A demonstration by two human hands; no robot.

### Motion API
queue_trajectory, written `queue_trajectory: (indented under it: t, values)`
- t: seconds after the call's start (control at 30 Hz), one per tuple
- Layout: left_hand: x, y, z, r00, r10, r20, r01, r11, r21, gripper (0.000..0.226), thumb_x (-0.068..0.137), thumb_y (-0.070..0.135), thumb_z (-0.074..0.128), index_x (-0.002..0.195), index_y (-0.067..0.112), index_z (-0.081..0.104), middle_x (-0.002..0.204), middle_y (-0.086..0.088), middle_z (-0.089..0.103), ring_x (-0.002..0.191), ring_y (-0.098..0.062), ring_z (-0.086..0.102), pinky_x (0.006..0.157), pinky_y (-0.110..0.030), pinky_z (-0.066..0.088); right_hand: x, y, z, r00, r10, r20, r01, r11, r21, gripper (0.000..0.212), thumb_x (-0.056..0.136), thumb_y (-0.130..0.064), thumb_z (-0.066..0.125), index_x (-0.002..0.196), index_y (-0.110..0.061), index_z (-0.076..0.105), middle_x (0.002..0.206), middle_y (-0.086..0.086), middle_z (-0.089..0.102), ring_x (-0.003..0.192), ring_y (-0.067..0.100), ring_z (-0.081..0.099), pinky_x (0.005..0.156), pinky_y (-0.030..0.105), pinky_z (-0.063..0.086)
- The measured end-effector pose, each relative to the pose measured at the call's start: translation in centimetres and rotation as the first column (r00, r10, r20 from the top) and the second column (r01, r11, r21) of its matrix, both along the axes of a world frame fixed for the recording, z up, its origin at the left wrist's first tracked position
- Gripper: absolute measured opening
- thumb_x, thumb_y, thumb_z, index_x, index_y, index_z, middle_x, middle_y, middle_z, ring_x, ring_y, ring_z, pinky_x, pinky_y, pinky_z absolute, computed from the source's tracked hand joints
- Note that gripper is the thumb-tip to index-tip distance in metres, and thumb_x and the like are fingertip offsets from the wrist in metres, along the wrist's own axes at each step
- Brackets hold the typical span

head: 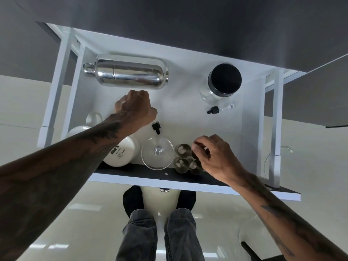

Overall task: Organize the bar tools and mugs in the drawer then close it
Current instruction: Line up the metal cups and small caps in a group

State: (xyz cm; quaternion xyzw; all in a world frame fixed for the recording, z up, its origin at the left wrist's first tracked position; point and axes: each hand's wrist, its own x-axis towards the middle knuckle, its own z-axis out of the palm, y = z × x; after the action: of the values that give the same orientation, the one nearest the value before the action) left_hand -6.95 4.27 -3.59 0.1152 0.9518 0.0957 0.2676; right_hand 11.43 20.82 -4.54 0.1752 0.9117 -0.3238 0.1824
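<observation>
Drawer (188, 59) open. Left hand (134, 108) grasps a dropper bottle (156, 127). Right hand (212, 157) pinches a metal cup (195, 154), near right.

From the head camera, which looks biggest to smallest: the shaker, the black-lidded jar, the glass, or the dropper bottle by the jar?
1. Shaker
2. Jar and glass: look alike, so unranked
3. Dropper bottle
</observation>
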Motion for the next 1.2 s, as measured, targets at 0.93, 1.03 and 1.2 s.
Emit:
queue_trajectory:
  t: [0.93, 1.03, 1.2]
  values:
    - [1.3, 3.9, -0.9, 0.874, -0.400, 0.277, 0.253, 0.859, 0.445, 0.030, 0.076, 0.017, 0.082, 0.102, 0.020, 0.067, 0.099, 0.006, 0.073, 0.082, -0.008, 0.071, 0.073, -0.032, 0.059, -4.2, 5.5, -1.9, 0.899, 0.048, -0.435, -0.032, 0.998, 0.046, 0.011, 0.093, -0.009, 0.060, 0.100, -0.004, 0.067, 0.099, 0.012, 0.066, 0.082, 0.025, 0.065, 0.074, 0.038, 0.059]
    - [2.1, 4.2, -1.3, 0.818, -0.443, 0.366, 0.281, 0.864, 0.417, 0.034, 0.075, 0.015, 0.084, 0.102, 0.022, 0.066, 0.100, 0.007, 0.074, 0.087, -0.010, 0.072, 0.083, -0.041, 0.059, -2.9, 3.3, -1.2, 0.932, -0.054, -0.359, -0.002, 0.988, -0.154, 0.010, 0.092, -0.011, 0.065, 0.100, -0.007, 0.070, 0.097, 0.007, 0.070, 0.080, 0.019, 0.068, 0.076, 0.032, 0.061]
    - [2.4, 4.2, -1.8, 0.773, -0.519, 0.365, 0.419, 0.850, 0.320, 0.034, 0.074, 0.016, 0.083, 0.100, 0.028, 0.065, 0.108, 0.007, 0.068, 0.091, -0.011, 0.065, 0.070, -0.032, 0.054, -1.6, 2.4, -1.1, 0.955, 0.003, -0.297, -0.065, 0.978, -0.200, 0.008, 0.090, -0.009, 0.067, 0.097, -0.009, 0.070, 0.095, 0.004, 0.067, 0.078, 0.016, 0.068, 0.073, 0.031, 0.062]
